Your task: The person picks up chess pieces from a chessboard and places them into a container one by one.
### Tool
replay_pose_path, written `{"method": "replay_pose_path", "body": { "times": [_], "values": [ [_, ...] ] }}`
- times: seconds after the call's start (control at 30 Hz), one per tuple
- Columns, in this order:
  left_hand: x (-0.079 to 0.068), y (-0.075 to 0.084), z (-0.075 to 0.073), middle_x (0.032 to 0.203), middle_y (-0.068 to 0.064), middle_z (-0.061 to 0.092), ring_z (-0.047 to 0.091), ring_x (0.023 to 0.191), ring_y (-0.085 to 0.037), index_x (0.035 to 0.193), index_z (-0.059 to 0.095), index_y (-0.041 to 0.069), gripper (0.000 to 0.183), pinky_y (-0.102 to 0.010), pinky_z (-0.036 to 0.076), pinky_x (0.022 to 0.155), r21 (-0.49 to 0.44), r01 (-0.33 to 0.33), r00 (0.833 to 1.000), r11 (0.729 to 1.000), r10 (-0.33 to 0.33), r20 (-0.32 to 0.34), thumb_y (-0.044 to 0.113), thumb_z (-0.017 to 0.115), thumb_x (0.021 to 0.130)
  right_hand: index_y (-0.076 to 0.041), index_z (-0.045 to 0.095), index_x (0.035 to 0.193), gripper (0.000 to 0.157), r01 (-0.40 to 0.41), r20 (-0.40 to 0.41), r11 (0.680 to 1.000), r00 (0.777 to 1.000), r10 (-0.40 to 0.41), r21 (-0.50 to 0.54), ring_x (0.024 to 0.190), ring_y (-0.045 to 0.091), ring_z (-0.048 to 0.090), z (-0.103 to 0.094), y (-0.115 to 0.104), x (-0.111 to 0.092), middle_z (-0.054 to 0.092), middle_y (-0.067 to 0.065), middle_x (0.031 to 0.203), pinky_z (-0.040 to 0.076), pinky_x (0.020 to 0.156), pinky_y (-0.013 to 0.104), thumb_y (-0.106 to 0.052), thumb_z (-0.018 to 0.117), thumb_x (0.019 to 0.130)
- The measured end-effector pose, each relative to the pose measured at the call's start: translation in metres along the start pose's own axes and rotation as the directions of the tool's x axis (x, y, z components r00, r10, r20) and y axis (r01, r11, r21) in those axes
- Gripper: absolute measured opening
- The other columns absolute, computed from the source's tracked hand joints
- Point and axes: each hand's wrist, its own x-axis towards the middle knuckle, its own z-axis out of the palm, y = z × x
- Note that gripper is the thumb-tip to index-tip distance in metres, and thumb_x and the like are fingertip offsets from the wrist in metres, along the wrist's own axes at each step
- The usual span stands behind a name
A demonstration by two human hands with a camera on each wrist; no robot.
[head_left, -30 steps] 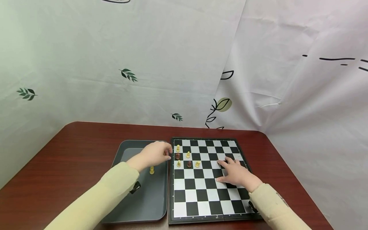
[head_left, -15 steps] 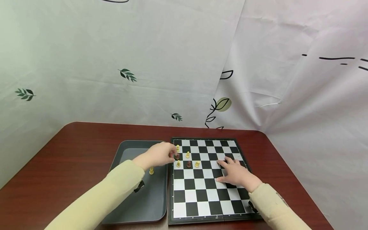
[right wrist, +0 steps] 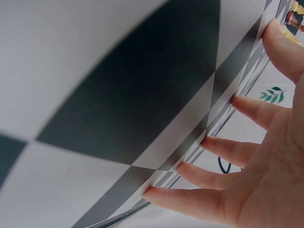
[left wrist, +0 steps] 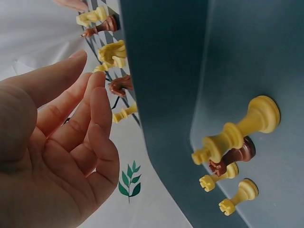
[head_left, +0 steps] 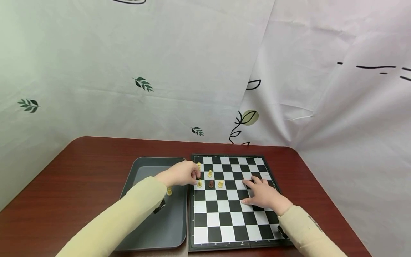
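Observation:
In the head view my left hand (head_left: 181, 173) reaches over the left edge of the chessboard (head_left: 227, 215). Its fingers are bent loosely, and a gap shows between thumb and fingertips in the left wrist view. Just beyond the fingertips stands a brown knight (left wrist: 121, 84), mostly hidden by the hand in the head view. Around it are a yellow knight (left wrist: 113, 51), a brown piece (head_left: 211, 184) and yellow pieces, among them a pawn-like one (head_left: 210, 173). My right hand (head_left: 264, 194) rests on the board's right side, its fingers spread and fingertips touching the squares (right wrist: 128, 95).
Left of the board lies a grey tray (head_left: 173, 228). Inside it stand a tall yellow king (left wrist: 232, 135), a brown piece (left wrist: 240, 153) and two yellow rooks, one nearest the corner (left wrist: 240, 195). My left forearm crosses over the tray. A pale cloth (head_left: 179, 53) hangs behind the table.
My left hand has moved right, from above the tray's edge onto the board's left column, and now covers the brown piece there. The right hand stays in place.

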Motion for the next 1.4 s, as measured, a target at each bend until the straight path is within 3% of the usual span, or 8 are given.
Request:
{"method": "replay_pose_path", "body": {
  "times": [1.4],
  "values": [
    [0.013,-0.002,0.014,0.06,0.005,0.052,0.044,0.056,-0.009,0.071,0.063,0.012,0.014,-0.025,0.037,0.057,0.024,0.016,1.0,1.0,-0.016,0.009,0.01,0.074,0.08,-0.01,0.052,0.133,0.071,0.011,-0.006,1.0,1.0,-0.011,-0.007,0.121,0.049,0.041,-0.001,0.0,-0.001,0.041,0.025,0.139,0.042,0.087,0.061,-0.042,0.077,0.075]
  ]
}}
